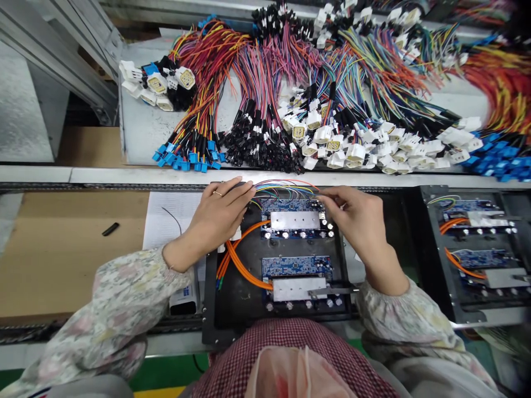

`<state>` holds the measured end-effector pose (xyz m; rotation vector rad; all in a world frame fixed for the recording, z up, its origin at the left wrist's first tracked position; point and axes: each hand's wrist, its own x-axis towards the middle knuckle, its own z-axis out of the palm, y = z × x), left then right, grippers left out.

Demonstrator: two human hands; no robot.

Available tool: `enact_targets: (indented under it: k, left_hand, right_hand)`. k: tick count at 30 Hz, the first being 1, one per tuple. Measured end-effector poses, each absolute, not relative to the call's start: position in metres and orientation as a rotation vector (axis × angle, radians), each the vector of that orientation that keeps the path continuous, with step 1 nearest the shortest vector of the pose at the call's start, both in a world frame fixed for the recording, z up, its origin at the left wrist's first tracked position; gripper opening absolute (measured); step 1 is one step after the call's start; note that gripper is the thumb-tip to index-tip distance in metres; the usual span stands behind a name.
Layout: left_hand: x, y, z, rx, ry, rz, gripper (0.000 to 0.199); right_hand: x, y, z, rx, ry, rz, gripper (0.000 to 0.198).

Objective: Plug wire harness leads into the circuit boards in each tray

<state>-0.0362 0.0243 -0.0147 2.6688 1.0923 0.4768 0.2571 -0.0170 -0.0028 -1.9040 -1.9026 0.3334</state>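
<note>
Across the upper circuit board point(294, 218) arches a bundle of thin multicoloured wires point(286, 185). My left hand point(224, 213) lies over the bundle's left end, fingers bent down and close together on the wires, its thumb hidden. At the other end, my right hand point(357, 213) pinches wires between thumb and forefinger, just above the board's upper right corner. A metal heat-sink bar point(295, 220) runs along this board. Below it sits a second circuit board point(296, 276) with a similar bar. Thick orange cables point(244, 271) curve from the left into both boards.
Both boards sit in a black tray point(209, 309). Another tray of boards point(456, 309) stands to the right. Behind, a shelf point(145, 132) holds heaped wire harnesses point(286, 72). On the left are a paper sheet point(160, 215), a small black piece point(110, 229) and a box point(182, 301).
</note>
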Motion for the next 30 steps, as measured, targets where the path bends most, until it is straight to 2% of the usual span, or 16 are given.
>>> enact_targets:
  k: [5, 13, 30]
  left_hand:
    - [-0.036, 0.023, -0.016, 2.662, 1.101, 0.494, 0.046]
    - [-0.034, 0.020, -0.018, 2.697, 1.132, 0.517, 0.040]
    - [-0.025, 0.015, -0.005, 2.638, 1.104, 0.573, 0.041]
  right_hand:
    - [0.258, -0.013, -0.007, -1.882, -2.080, 0.147, 0.016]
    - [0.256, -0.027, -0.007, -1.770, -1.977, 0.463, 0.015]
    - [0.252, -0.024, -0.017, -1.825, -1.872, 0.582, 0.021]
